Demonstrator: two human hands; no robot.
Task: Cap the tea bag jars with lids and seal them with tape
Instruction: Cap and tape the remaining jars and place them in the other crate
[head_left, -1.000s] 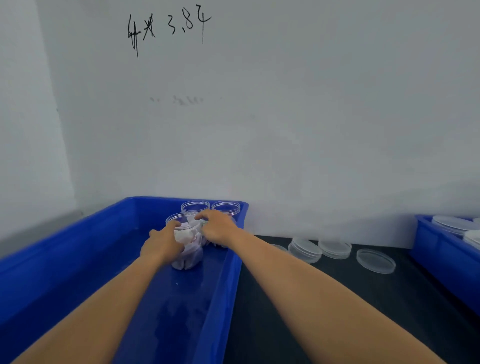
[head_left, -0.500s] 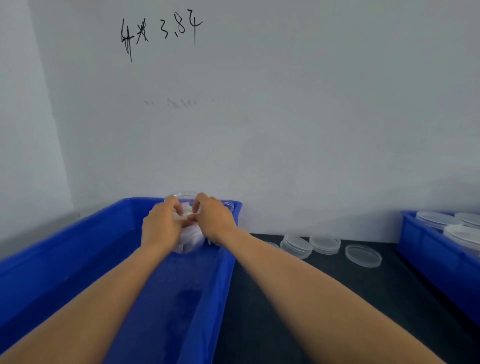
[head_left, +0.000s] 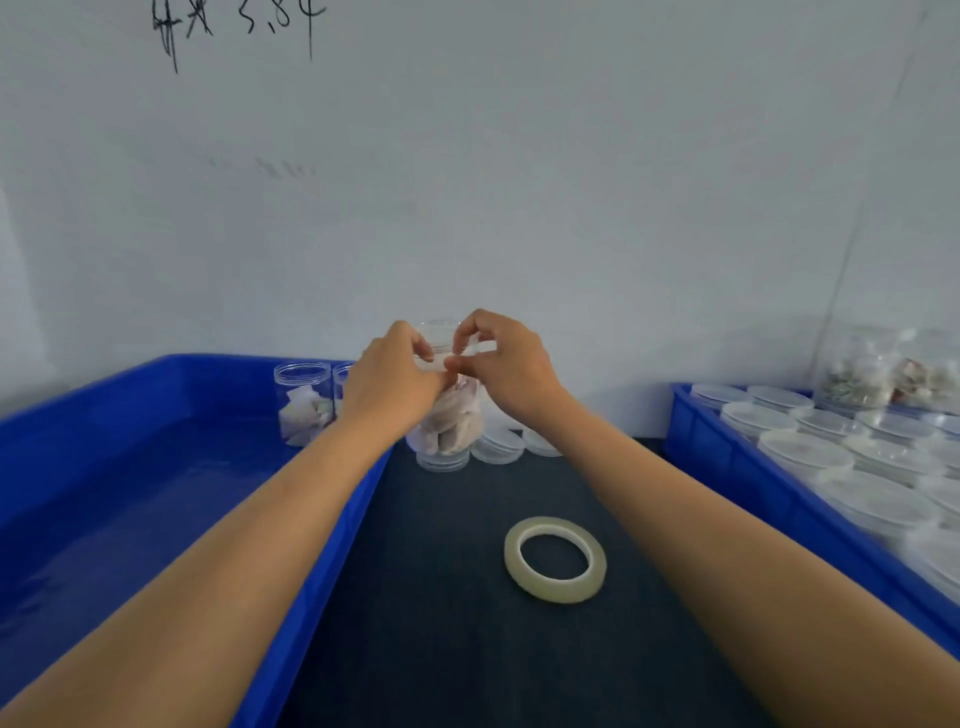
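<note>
A clear jar (head_left: 451, 415) packed with tea bags hangs in the air above the dark table, just right of the left blue bin's rim. My left hand (head_left: 392, 382) grips it from the left and my right hand (head_left: 506, 364) pinches its open rim from the right. No lid sits on it. Two more open jars with tea bags (head_left: 303, 402) stand at the back of the left blue bin (head_left: 130, 493). A roll of clear tape (head_left: 555, 558) lies flat on the table near me. Loose clear lids (head_left: 498, 444) lie on the table behind the held jar.
A second blue bin (head_left: 737, 462) on the right holds several stacked clear lids (head_left: 805, 449). Bags of tea material (head_left: 883, 379) stand behind it against the white wall. The dark table strip runs between the two bins.
Both hands lifted the jar out of the left bin and carried it right, over the table. The view dropped, bringing the tape roll and right bin into sight.
</note>
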